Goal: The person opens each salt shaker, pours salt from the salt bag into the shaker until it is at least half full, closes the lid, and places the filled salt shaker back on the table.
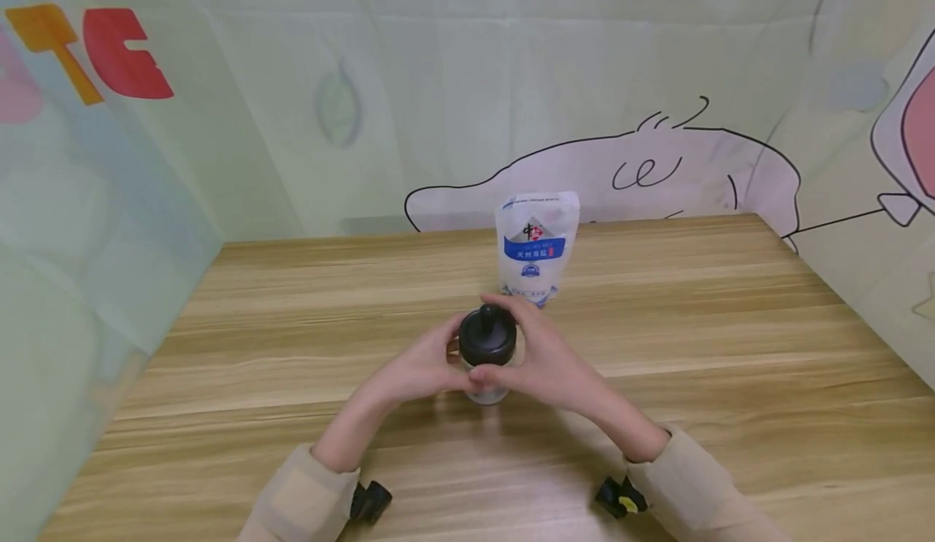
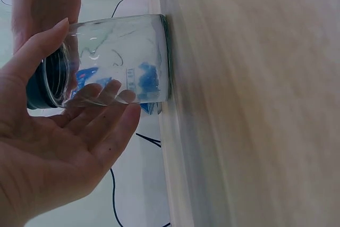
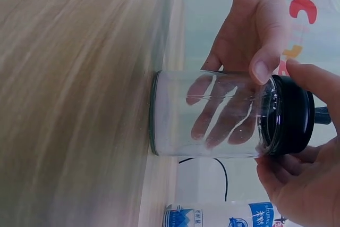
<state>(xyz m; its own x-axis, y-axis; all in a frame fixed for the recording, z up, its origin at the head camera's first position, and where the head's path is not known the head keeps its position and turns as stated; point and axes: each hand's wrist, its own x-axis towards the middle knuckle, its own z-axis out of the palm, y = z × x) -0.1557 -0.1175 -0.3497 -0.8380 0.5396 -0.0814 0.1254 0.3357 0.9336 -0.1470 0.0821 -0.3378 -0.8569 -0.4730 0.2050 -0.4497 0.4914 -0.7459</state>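
Note:
A clear glass jar (image 1: 488,397) stands upright on the wooden table, with a black lid (image 1: 488,341) on its top. The lid has a small black knob at its centre. My left hand (image 1: 427,366) holds the jar's body from the left, and the left fingers show through the glass in the right wrist view. From the right, my right hand (image 1: 551,366) grips the lid (image 3: 295,115) between thumb and fingers. Both thumbs are on the near side, close together. Behind the jar stands a white and blue pouch (image 1: 536,246) with Chinese print.
The wood-grain table (image 1: 307,323) runs back to a pale printed cloth (image 1: 438,79) with cartoon drawings. More of this cloth hangs at the left and right sides. A black wrist device (image 1: 371,501) is by the left sleeve, another (image 1: 619,497) by the right.

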